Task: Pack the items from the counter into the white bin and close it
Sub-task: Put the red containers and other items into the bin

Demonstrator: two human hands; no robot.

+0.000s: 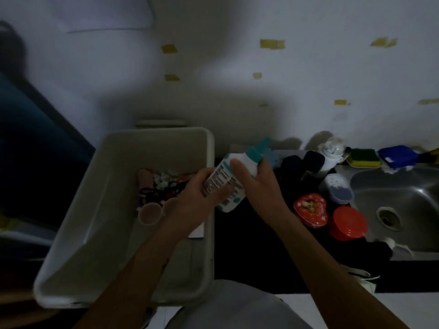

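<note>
Print on bottle (219, 180) blurred; bin (107, 210) contents indistinct

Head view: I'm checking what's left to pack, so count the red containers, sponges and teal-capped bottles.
Red containers: 2, heart tin and round tub
Sponge: 1
Teal-capped bottle: 1, gripped by left hand and right hand
Total: 4

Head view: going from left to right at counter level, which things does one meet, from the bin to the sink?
White bin → white bottle with a teal cap → heart-shaped red tin → round red container → steel sink.
</note>
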